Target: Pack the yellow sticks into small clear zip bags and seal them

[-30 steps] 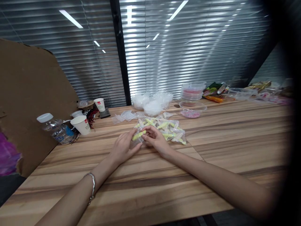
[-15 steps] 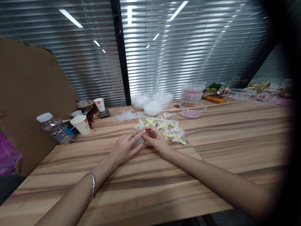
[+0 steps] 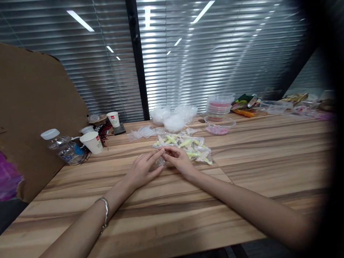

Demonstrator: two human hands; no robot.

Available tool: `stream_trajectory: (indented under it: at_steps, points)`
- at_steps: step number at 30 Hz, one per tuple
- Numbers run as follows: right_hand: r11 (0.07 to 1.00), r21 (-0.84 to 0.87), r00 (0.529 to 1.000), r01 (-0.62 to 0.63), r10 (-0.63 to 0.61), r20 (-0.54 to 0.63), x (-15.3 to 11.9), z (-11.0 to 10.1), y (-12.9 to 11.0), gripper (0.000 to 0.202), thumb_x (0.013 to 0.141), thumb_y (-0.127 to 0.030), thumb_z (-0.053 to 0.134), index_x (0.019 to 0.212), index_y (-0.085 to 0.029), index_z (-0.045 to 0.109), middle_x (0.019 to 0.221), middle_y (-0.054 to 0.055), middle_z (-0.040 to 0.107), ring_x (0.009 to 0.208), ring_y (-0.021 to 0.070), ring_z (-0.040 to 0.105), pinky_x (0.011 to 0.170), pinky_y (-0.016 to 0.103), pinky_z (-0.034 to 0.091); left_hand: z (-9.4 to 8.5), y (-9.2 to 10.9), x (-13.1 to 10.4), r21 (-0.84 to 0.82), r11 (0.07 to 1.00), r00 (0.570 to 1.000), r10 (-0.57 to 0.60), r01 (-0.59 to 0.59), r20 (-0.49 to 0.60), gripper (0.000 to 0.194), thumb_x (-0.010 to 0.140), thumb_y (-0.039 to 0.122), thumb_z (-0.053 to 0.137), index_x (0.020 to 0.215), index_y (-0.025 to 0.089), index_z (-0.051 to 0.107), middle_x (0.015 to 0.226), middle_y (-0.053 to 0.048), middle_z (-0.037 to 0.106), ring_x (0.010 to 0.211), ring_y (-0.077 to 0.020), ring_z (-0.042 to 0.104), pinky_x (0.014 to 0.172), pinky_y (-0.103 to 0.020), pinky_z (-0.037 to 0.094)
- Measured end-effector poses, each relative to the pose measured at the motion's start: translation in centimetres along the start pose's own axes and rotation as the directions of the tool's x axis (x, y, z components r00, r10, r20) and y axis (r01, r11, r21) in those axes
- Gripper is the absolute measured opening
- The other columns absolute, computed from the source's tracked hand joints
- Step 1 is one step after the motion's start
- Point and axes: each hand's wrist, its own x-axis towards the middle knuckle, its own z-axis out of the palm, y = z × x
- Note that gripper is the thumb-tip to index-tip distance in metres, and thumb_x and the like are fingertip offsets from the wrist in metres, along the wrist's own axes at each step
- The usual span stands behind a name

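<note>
My left hand [image 3: 143, 168] and my right hand [image 3: 179, 161] meet fingertip to fingertip over the wooden table [image 3: 172, 211]. Between them lies a small clear plastic bag [image 3: 160, 162], and the fingers of both hands are closed on it. Just behind my right hand is a pile of clear bags with yellow and pale pieces inside [image 3: 199, 148]. Flat clear bags [image 3: 146, 132] lie farther back, left of the pile. My left wrist wears a silver bracelet.
Clear bundles [image 3: 174, 123] stand behind the pile. To their right are stacked tubs [image 3: 219, 104] and a round tub with pink bits [image 3: 218, 129]. At left are a paper cup [image 3: 92, 142], another cup [image 3: 113, 119], a tilted bottle [image 3: 66, 148] and a cardboard panel [image 3: 34, 107].
My right fingertips have shifted slightly left against my left ones. A small yellow spot between the fingertips no longer shows, and more of the clear bag is visible.
</note>
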Motion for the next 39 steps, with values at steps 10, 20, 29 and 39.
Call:
stream_trajectory:
  at_steps: [10,20,29,39]
  points:
    - [0.999,-0.016,0.999,0.028,-0.027,0.02,-0.12,0.1,-0.22,0.025,0.076,-0.033,0.065,0.098,-0.022,0.064,0.089,0.003,0.062,0.08,0.0153,0.056,0.076,0.03,0.046,0.03,0.04,-0.06,-0.031,0.999,0.998,0.017,-0.019,-0.056,0.052,0.083,0.03,0.053,0.132,0.025,0.036,0.126,-0.007,0.054,0.111,-0.0223,0.053,0.092,-0.039,0.044]
    - [0.999,-0.033,1.0,0.024,-0.023,0.02,-0.27,0.33,-0.75,0.022,0.076,-0.033,0.065,0.095,-0.022,0.064,0.085,0.002,0.061,0.076,0.014,0.054,0.072,0.027,0.044,0.27,-0.08,-0.25,0.005,1.0,0.997,0.014,-0.014,-0.077,0.055,0.082,0.033,0.054,0.132,0.024,0.033,0.121,-0.008,0.057,0.104,-0.0224,0.057,0.086,-0.038,0.047]
    - [0.999,-0.038,1.0,0.023,-0.023,0.015,-0.26,0.28,-0.67,0.023,0.076,-0.034,0.065,0.096,-0.022,0.064,0.086,0.002,0.061,0.076,0.0147,0.054,0.073,0.028,0.045,0.43,-0.18,-0.39,0.015,1.0,0.997,0.004,-0.003,-0.077,0.056,0.082,0.035,0.055,0.131,0.024,0.033,0.122,-0.009,0.056,0.104,-0.0238,0.058,0.086,-0.04,0.047]
    - [0.995,-0.09,0.999,0.035,-0.035,0.004,-0.3,0.29,-0.29,0.025,0.077,-0.035,0.064,0.099,-0.023,0.064,0.088,0.002,0.062,0.076,0.0146,0.055,0.073,0.028,0.045,0.6,-0.45,-0.43,0.014,1.0,0.999,-0.021,0.021,-0.046,0.064,0.082,0.037,0.055,0.136,0.023,0.025,0.121,-0.011,0.057,0.102,-0.025,0.058,0.084,-0.041,0.048]
